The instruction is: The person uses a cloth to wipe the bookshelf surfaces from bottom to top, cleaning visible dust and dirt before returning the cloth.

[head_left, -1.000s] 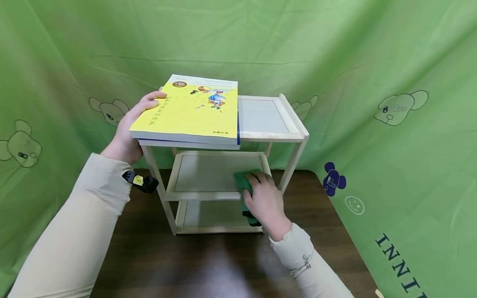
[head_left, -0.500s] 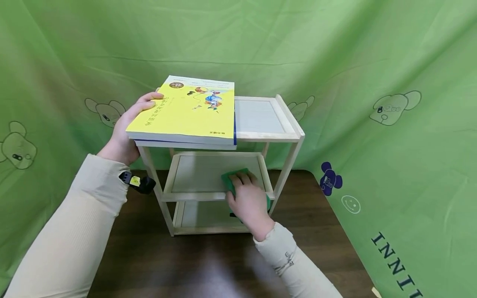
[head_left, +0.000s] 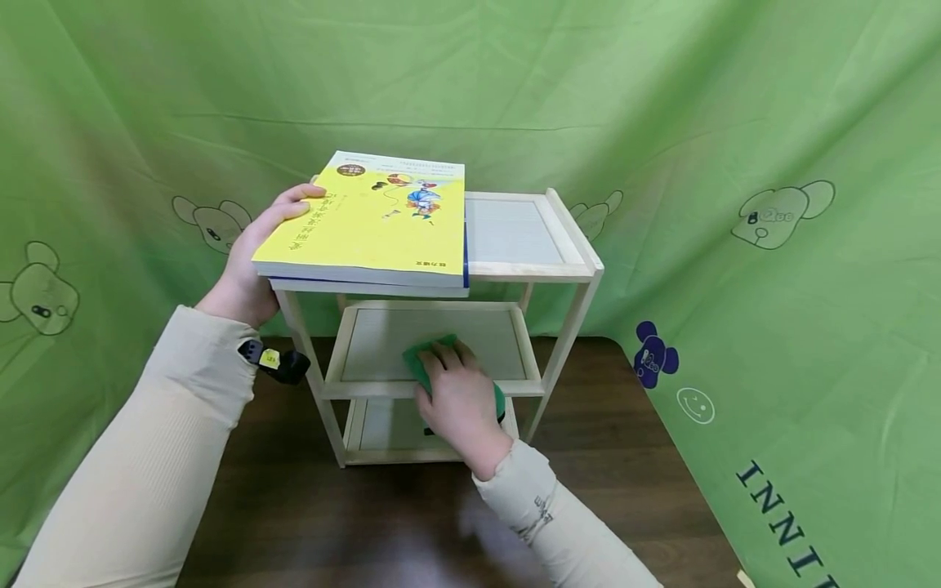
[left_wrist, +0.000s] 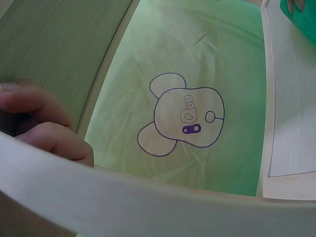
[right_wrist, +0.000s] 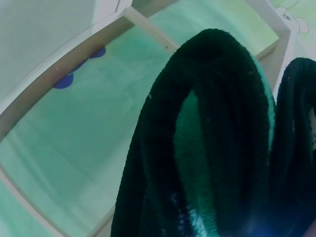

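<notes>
- Head view: a pale wooden shelf rack [head_left: 525, 229] with three tiers stands on the dark floor [head_left: 412, 539] before a green curtain [head_left: 515, 82].
- Its top tier carries a yellow book [head_left: 367, 233] on the left, lying flat over at least one more book whose blue edge shows.
- On the middle tier [head_left: 382, 335] lies a green cloth [head_left: 416, 359], near the front edge, with part of it hanging down before the bottom tier [head_left: 390, 425].
- The left hand [head_left: 253, 261] is at the rack's left side, its fingers bent around the edge of the top tier; two lie against the yellow book's left edge.
- The right hand [head_left: 463, 400] reaches forward, palm down, bent fingers pressing on the cloth, thumb apart from them; whether they clamp it I cannot tell.
- In the right wrist view the cloth bunches in dark folds.
- Dark letters on the curtain read "INNI", the rest cut off.
- The book cover bears a column of characters beside a cartoon figure, too small to read surely.
- A yellow tag [head_left: 269, 359] marks the black wrist strap; the right sleeve's print [head_left: 540, 516] is illegible.
</notes>
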{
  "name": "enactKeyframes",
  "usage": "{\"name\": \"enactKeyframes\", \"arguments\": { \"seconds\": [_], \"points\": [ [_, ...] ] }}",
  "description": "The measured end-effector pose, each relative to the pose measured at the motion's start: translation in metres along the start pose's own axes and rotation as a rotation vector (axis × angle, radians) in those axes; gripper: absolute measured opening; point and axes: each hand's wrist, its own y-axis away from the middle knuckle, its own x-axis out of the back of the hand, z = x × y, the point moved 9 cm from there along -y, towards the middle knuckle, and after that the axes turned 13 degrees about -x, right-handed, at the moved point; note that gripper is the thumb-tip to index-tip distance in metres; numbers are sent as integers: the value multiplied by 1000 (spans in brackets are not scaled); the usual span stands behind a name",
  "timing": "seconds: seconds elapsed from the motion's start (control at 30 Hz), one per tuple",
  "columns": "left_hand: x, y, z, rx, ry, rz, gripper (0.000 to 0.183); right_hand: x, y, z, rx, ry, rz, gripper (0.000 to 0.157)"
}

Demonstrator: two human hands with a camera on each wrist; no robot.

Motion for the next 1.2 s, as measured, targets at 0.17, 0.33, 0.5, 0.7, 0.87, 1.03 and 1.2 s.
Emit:
{"name": "enactKeyframes", "arguments": {
  "seconds": [0.17, 0.33, 0.5, 0.7, 0.87, 1.03, 1.2],
  "points": [
    [0, 0, 0, -1, 4, 0, 29, -3, 0, -7, 19, -13, 12, 31],
    [-1, -1, -1, 0, 16, -4, 28, -6, 1, -14, 42, -5, 19, 31],
    [-2, 0, -2, 6, 27, -4, 27, -7, 6, -20, 95, -30, 61, 32],
    [-2, 1, -1, 2, 32, -5, 27, -5, 12, -16, 121, -231, 135, 31],
    [-1, 1, -1, -1, 44, 0, 27, -7, 13, -15, 179, -313, 91, 34],
    [-2, 1, -1, 0, 39, -1, 27, -14, 15, -16, 226, -342, -202, 52],
    [-3, 1, 0, -2, 52, -6, 26, -18, 16, -16, 278, -278, -420, 59]
  ]
}}
